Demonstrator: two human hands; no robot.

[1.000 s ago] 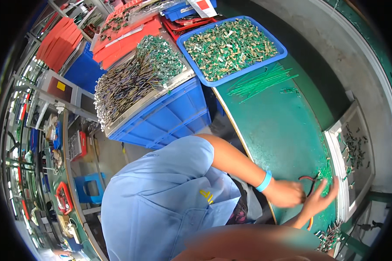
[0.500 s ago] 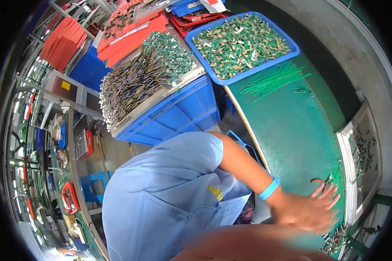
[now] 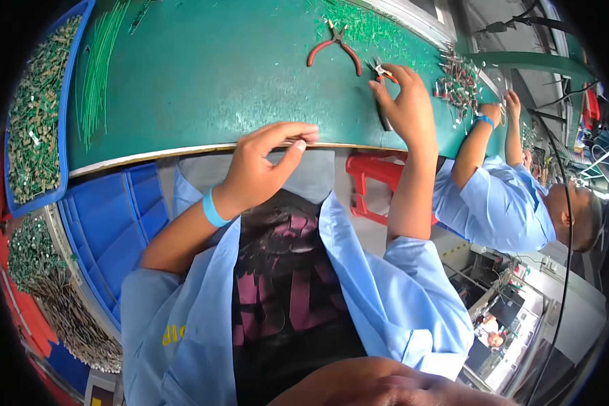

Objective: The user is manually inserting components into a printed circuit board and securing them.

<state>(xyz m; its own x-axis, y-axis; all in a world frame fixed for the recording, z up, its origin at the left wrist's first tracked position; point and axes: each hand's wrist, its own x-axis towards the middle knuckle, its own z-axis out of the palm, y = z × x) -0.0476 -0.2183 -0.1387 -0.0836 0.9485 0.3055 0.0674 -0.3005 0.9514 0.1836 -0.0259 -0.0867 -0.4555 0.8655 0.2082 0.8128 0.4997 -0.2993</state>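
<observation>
Table top (image 3: 216, 81): green
Pliers (image 3: 333, 49): red-handled
Wristband (image 3: 214, 208): light blue
Coat (image 3: 392, 298): pale blue
Crate (image 3: 118, 230): blue
Stool (image 3: 369, 179): red

The green table (image 3: 216, 74) lies bare across the frame's upper middle, hemmed by green wires (image 3: 98, 68) and a blue bin (image 3: 66, 115) at left, red-handled pliers (image 3: 335, 49) and scattered parts (image 3: 457, 81) at upper right.

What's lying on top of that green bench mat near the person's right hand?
On the green mat lie red-handled pliers amid small green clippings. The right hand pinches a small part; whatever lies under the palm is hidden. The left hand rests at the bench edge.
</observation>
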